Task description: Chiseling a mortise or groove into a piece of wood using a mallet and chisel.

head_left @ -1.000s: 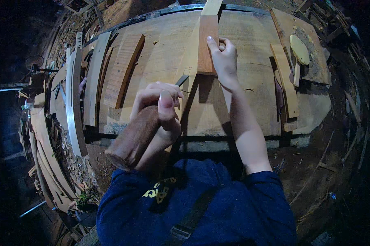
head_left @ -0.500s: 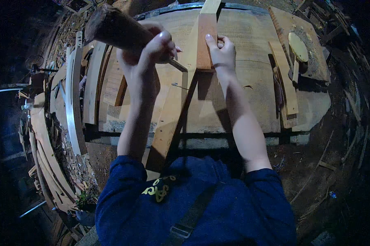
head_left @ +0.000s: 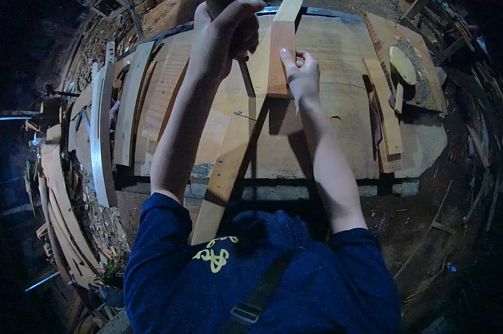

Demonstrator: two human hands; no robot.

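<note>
My left hand (head_left: 232,36) is closed around the thick, dark wooden handle of what looks like a chisel. Its narrow shaft (head_left: 246,79) slants down to a tip resting on a long pale timber (head_left: 227,147), which runs from near my chest to the far edge of the bench. Most of the handle is hidden by my hand or out of the picture. My right hand (head_left: 303,76) grips a reddish wooden block (head_left: 281,58), thumb on top, fingers at its right side. The block lies along the timber, just right of the tip. A small metal pin (head_left: 244,116) shows on the timber nearer me.
A broad wooden slab (head_left: 340,125) forms the bench top. Boards (head_left: 131,106) and a pale metallic-looking strip (head_left: 100,145) lie left. At right are narrow strips (head_left: 386,111) and a round-headed wooden mallet (head_left: 403,65) on a rough board. Offcuts (head_left: 67,222) litter the ground.
My left hand has moved up and away, swinging the chisel's handle off to the far side while its tip stays in nearly the same spot. My right hand and the block have barely moved.
</note>
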